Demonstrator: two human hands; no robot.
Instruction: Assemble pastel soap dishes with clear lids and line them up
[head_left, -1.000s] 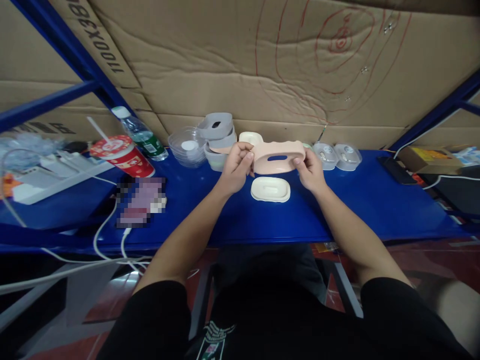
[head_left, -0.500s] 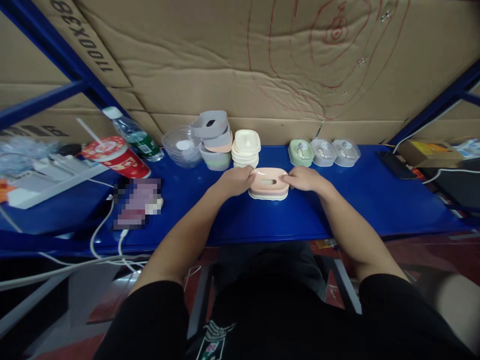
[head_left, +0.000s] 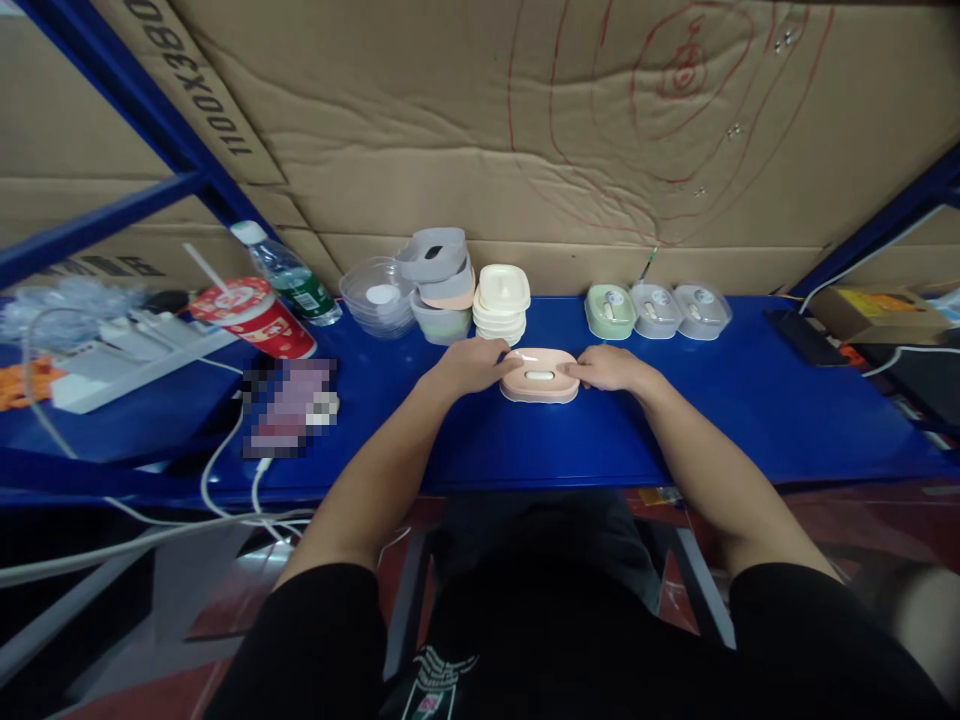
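Note:
A peach oval plastic piece (head_left: 540,392) with a central slot lies nearly level at the middle of the blue table. A white bar shows inside the slot, and a thin cream rim peeks out underneath. My left hand (head_left: 472,366) is closed on the left end of the peach piece, its thumb on top. On the right end, my right hand (head_left: 613,369) pinches the edge in the same way. Fingers below the rim are hidden. Just behind my left hand stands a stack of cream lids (head_left: 503,292).
Left of the cream stack are grey and peach slotted pieces (head_left: 435,258) and clear bowls (head_left: 367,310). Green (head_left: 610,326) and grey boxes (head_left: 655,325) stand back right. A red cup (head_left: 266,328), a bottle (head_left: 300,285) and white cables are on the left.
Both hands have pressed the peach piece down closer to the cream part under it. The white bar now fills the slot. The whole view has shifted slightly.

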